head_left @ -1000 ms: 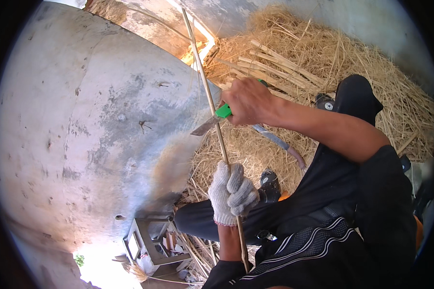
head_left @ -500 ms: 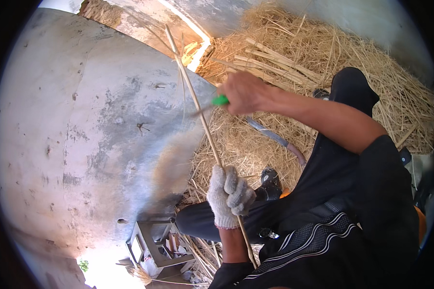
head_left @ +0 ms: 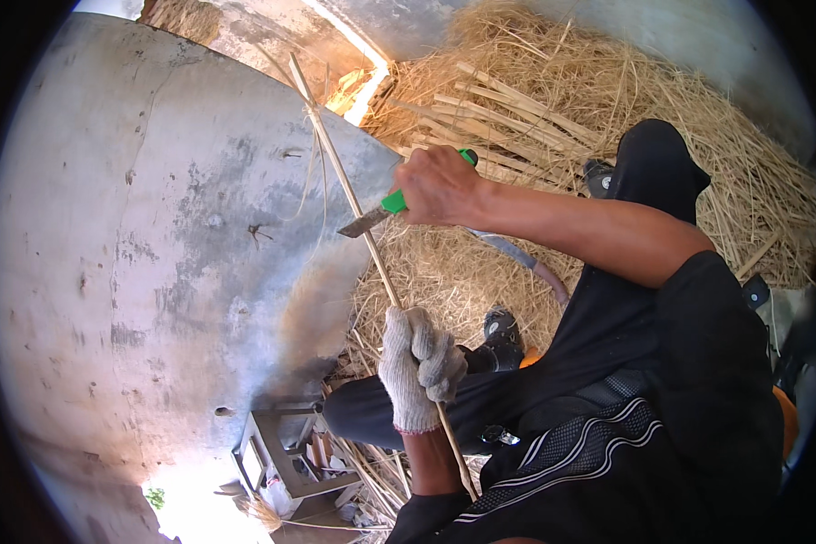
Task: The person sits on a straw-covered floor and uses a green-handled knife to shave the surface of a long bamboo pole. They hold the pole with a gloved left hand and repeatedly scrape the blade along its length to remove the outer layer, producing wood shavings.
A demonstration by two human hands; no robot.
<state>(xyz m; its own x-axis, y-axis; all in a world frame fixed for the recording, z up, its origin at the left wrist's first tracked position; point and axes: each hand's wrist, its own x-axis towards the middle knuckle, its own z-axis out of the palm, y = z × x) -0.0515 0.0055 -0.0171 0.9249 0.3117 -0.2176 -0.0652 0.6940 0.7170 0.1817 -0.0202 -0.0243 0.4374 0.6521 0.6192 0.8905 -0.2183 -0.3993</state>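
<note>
A long, thin wooden stick [head_left: 337,169] slants from the upper left down past my lap. My left hand [head_left: 417,367], in a pale knitted glove, is wrapped round its lower part. Higher up, my bare right hand [head_left: 440,186] grips a green-handled knife [head_left: 363,222]. The grey blade lies across the stick, touching it or just in front; I cannot tell which. Thin shavings [head_left: 317,172] hang from the stick near its top end.
A pale, stained wall [head_left: 172,236] fills the left side. Split strips [head_left: 517,118] lie on a heap of straw-like shavings [head_left: 698,163] at the far right. A curved, long-bladed tool [head_left: 517,252] rests beyond my legs. A small stool-like frame [head_left: 295,462] with scraps stands at lower left.
The knife, blurred by motion before, now shows sharply across the stick. My right hand has turned so more of the handle shows. Both hands and the stick sit slightly further left.
</note>
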